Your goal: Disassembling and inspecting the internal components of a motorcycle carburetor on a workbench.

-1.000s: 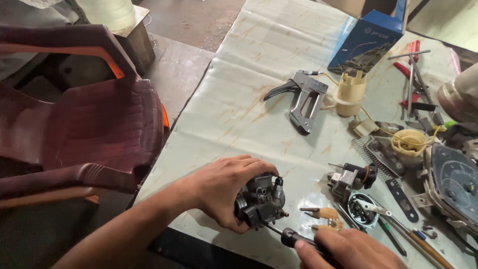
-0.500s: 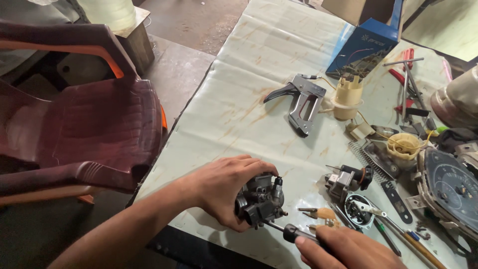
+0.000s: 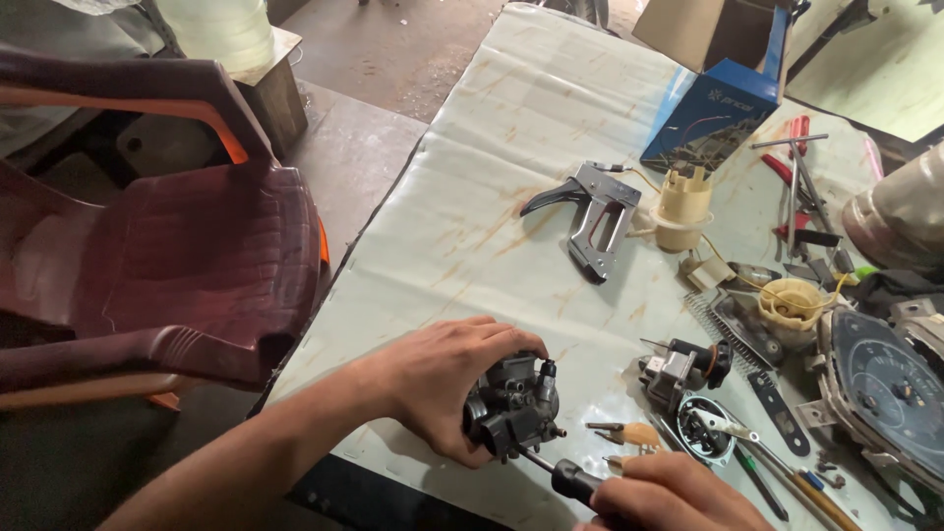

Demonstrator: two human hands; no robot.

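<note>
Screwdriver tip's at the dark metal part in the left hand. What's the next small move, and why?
Probably seat the tip squarely before turning. The left hand grips the dark metal part above the table, and the screwdriver in the right hand meets it at a slant.

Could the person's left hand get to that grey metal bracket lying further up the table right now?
Probably not at once. The left hand is wrapped around the small engine part, so it is busy. The table between it and the grey bracket looks bare, though.
</note>
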